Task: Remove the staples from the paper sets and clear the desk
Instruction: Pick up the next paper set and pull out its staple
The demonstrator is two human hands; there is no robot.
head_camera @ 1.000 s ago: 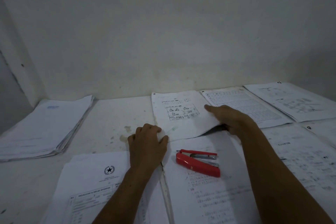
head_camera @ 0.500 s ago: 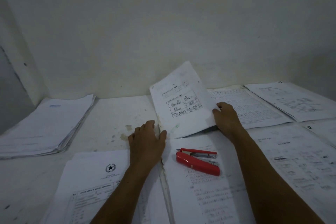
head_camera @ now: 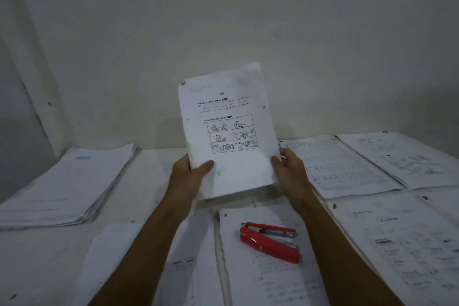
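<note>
Holding: both hands are gripping one paper set (head_camera: 228, 131) upright above the desk (head_camera: 154, 181), its printed face turned toward the camera.
Left hand (head_camera: 188, 176): it is pinching the set's lower left edge, thumb lying across the front, the other fingers hidden behind the sheets.
Right hand (head_camera: 289, 171): it is clasping the lower right edge, thumb on the front, fingers curling round the back.
Set: its bottom edge is hanging just clear of the desk; a dark mark is showing at the top left corner, too small to tell as a staple.
Stapler (head_camera: 270, 241): the red tool is lying on its side on the sheet (head_camera: 273, 281) below the set, between the two forearms, apart from both hands.
Left: a thick stack (head_camera: 64, 186) is sitting well apart from the hands, near the wall (head_camera: 223, 20).
Right: more sets (head_camera: 372, 169) are lying flat, side by side, reaching the desk's right edge.
Near: papers (head_camera: 119, 268) are lying under the left forearm.
Room: bare desk is showing between the stack and the left hand.
</note>
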